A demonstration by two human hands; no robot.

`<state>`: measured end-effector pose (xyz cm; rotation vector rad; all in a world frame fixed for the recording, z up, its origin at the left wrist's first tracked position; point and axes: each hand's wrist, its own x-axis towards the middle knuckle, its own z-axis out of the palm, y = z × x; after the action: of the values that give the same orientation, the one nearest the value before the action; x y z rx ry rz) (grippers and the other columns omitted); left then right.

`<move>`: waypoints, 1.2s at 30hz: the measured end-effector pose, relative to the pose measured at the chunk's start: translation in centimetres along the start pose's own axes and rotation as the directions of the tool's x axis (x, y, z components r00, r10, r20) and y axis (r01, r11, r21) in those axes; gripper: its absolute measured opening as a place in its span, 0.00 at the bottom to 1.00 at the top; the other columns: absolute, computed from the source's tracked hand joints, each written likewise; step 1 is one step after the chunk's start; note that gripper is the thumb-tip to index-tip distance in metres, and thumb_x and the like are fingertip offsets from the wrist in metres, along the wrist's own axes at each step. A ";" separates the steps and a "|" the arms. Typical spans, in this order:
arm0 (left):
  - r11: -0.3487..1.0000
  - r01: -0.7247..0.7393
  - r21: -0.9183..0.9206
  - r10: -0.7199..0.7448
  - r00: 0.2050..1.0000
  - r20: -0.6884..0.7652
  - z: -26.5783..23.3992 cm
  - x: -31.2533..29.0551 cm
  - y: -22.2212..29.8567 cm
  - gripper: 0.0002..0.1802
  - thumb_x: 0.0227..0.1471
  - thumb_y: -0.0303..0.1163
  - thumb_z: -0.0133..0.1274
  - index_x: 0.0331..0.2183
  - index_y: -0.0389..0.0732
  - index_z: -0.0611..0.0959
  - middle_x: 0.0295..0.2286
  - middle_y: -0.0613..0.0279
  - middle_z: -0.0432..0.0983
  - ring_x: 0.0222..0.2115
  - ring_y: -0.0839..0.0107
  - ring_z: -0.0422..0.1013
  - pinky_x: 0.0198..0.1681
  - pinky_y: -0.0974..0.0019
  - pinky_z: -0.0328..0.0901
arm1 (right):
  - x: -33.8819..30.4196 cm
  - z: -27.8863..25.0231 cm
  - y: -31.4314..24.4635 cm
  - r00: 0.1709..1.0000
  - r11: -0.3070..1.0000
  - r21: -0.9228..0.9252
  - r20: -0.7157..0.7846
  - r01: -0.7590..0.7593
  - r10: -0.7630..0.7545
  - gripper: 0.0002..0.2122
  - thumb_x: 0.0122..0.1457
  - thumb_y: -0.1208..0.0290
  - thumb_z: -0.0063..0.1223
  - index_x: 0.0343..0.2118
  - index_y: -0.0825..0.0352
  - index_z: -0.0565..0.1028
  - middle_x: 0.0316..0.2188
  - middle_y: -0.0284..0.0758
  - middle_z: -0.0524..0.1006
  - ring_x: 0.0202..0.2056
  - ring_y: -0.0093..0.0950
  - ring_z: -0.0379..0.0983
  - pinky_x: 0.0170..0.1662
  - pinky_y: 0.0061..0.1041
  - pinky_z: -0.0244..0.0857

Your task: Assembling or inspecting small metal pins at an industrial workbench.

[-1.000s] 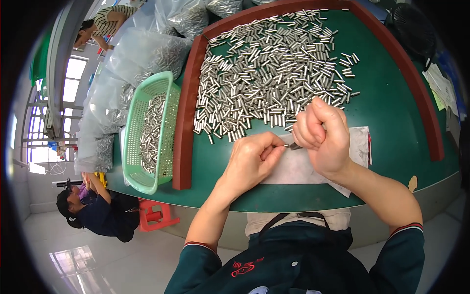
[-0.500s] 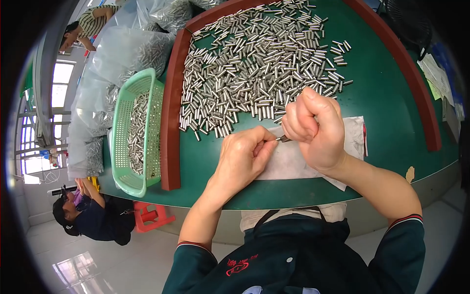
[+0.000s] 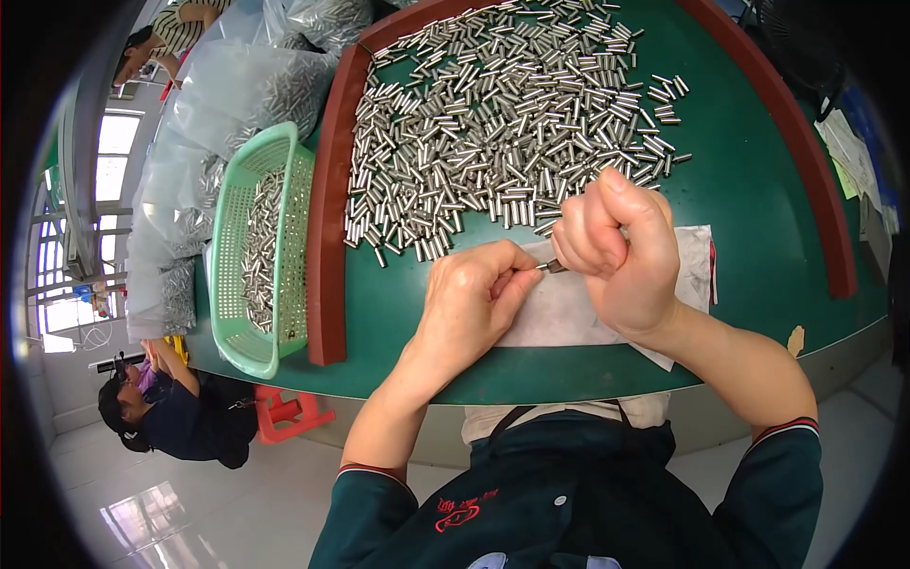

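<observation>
Thumb and fingers pinched together, my left hand (image 3: 464, 302) holds a small metal pin (image 3: 542, 267), whose end just shows past the fingertips. My right hand (image 3: 621, 258) is closed in a fist, thumb side up. From it a short dark metal tool tip (image 3: 555, 266) points left and meets the pin; the rest of the tool is hidden in the fist. Both hands are over a white cloth (image 3: 569, 318) on the green table. Beyond them lies a wide heap of loose metal pins (image 3: 502, 133).
Red-brown rails (image 3: 328, 256) border the heap. Left of the rail stands a light green basket (image 3: 225, 247) holding more pins, with clear plastic bags (image 3: 213, 123) of pins behind it. A red stool (image 3: 287, 412) and a person (image 3: 180, 417) are at the lower left; another person is farther back.
The view has shifted slightly. My right fist sits a touch farther right, its tool tip still at the pin. My left hand's pinch looks unchanged.
</observation>
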<state>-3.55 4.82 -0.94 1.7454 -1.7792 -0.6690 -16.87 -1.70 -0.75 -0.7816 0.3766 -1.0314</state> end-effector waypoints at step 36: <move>0.041 0.290 -0.956 -0.145 0.949 0.281 -2.2 0.4 -2.5 0.05 0.49 0.30 0.46 0.30 0.40 0.70 0.25 0.65 0.63 0.18 0.85 0.51 0.18 0.83 0.49 | -0.2 -0.1 0.2 1.000 1.000 -0.005 0.013 -0.010 0.010 0.20 0.56 0.68 0.30 0.07 0.63 0.52 0.05 0.27 0.53 0.11 0.16 0.44 0.15 0.18 0.39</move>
<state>-0.21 4.41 -1.03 0.8638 -0.5284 -1.6545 -16.89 -1.52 -0.95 -0.7899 0.3721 -1.0160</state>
